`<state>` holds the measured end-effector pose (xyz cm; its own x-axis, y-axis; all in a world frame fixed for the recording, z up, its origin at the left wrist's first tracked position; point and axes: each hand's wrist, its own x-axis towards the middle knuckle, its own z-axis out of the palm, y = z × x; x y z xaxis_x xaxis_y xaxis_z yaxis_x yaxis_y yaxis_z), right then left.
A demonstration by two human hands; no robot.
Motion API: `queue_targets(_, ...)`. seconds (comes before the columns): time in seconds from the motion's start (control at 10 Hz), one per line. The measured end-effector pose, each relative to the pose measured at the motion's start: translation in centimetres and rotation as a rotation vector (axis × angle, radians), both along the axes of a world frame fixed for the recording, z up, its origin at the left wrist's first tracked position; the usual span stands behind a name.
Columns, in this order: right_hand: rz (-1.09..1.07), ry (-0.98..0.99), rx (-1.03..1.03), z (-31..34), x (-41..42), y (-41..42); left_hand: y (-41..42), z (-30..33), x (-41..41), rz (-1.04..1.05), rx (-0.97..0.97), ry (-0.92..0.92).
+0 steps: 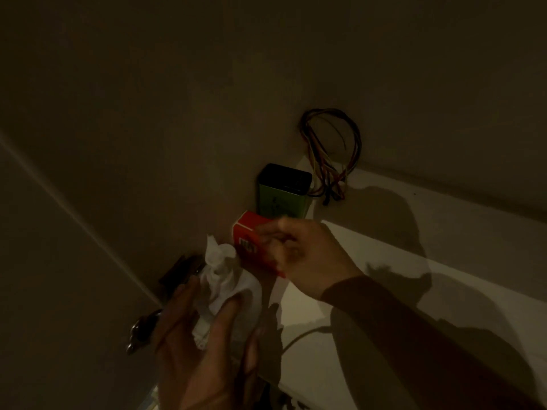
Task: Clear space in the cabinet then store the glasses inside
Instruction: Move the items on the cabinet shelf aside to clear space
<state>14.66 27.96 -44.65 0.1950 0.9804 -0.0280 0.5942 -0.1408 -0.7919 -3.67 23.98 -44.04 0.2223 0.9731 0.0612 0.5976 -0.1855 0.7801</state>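
Against the dim cabinet wall, on the white shelf (384, 232): right hand (299, 258) curls round a small red cardboard box (248, 235), just before a green rectangular tin (281, 193). Left hand (201, 344) cradles crumpled white paper wrapping (222, 279), fingers loosely curled. Box likely light, stiff; take by the sides. Glasses not visible.
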Motion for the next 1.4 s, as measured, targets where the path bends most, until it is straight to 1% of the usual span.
queue_targets(0.1, -0.152, -0.060, 0.140, -0.6, 3.1, -4.5, -1.2, -1.3, 0.5, -0.211, 0.272, 0.258)
queue_targets(0.2, -0.270, -0.298, -0.052, -2.1, 6.2, -9.6, -3.6, -2.2, 5.0, -0.560, 0.408, 0.416)
queue_targets(0.3, -0.303, -0.582, -0.413, -4.0, 9.0, -14.2, -3.2, -4.8, 10.5, -0.690, 0.189, 0.578)
queue_targets(0.4, -0.415, -0.587, -0.544, -5.3, 11.4, -17.8, -2.2, -7.6, 14.6, -0.734, 0.264, 0.597)
queue_targets(0.5, -0.513, -0.558, -0.599, -5.5, 13.7, -21.7, -1.8, -7.9, 19.0, -0.789, 0.330, 0.642)
queue_targets(0.7, -0.568, -0.582, -0.668, -5.2, 16.1, -24.3, -1.5, -7.4, 24.0, -0.874, 0.306, 0.709)
queue_targets(0.9, -0.588, -0.632, -0.605, -5.5, 16.6, -23.4, -2.6, -6.6, 24.5, -0.895, 0.325, 0.702)
queue_targets(1.1, -0.587, -0.646, -0.564, -6.3, 16.6, -23.1, -2.6, -6.3, 23.5, -0.896, 0.286, 0.769)
queue_targets(1.4, -0.591, -0.598, -0.544, -6.4, 16.8, -22.2, -2.5, -6.0, 23.2, -0.889, 0.274, 0.803)
